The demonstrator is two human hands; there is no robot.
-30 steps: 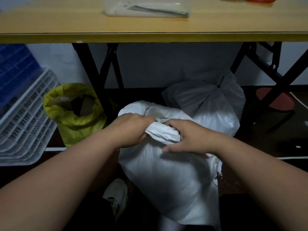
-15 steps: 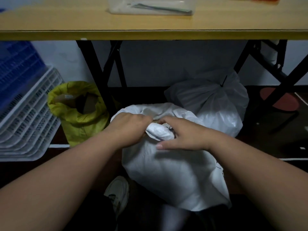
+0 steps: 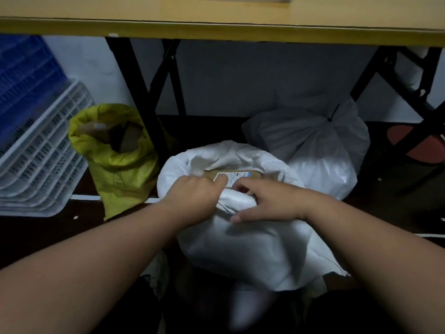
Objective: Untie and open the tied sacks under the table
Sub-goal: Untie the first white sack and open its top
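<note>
A white woven sack (image 3: 243, 247) stands on the floor in front of me, its mouth open and its rim rolled outward. A brown box with a white label (image 3: 234, 175) shows inside. My left hand (image 3: 195, 198) and my right hand (image 3: 267, 201) both grip the rolled near rim of this sack, fingers curled into the fabric. Behind it to the right, a second white sack (image 3: 310, 150) is closed with a black tie (image 3: 331, 115). A yellow sack (image 3: 115, 155) on the left stands open with cardboard inside.
The wooden table (image 3: 216, 27) spans the top, with black folding legs (image 3: 142, 92) left and right. White and blue plastic crates (image 3: 36, 145) lean at far left. A red round stool base (image 3: 419, 145) sits at far right. My shoe is below the sack.
The bunched neck of the near white sack has been spread apart and rolled down, exposing the labelled box inside. Both hands stayed on the near rim.
</note>
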